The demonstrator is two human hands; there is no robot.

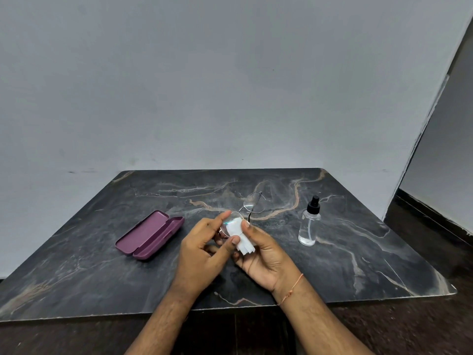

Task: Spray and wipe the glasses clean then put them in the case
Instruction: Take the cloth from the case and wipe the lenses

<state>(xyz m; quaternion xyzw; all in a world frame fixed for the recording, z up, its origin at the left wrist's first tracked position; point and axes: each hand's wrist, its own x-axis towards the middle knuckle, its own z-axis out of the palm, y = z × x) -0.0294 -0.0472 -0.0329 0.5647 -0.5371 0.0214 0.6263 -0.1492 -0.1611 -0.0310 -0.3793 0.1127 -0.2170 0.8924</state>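
An open maroon plastic glasses case [150,234] lies on the dark marble worktop [102,278]. The left hand [202,249] pinches the thin metal-framed glasses [249,204]; the right hand [263,257] presses a white wiping cloth [240,234] to the lens. A clear spray bottle [309,222] stands right.

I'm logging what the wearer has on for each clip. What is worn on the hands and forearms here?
Both forearms are bare, with no sleeves in view. The left hand has no glove, ring or band that shows. The right hand is also ungloved; a thin orange thread bracelet, tied in a small knot, circles its wrist.
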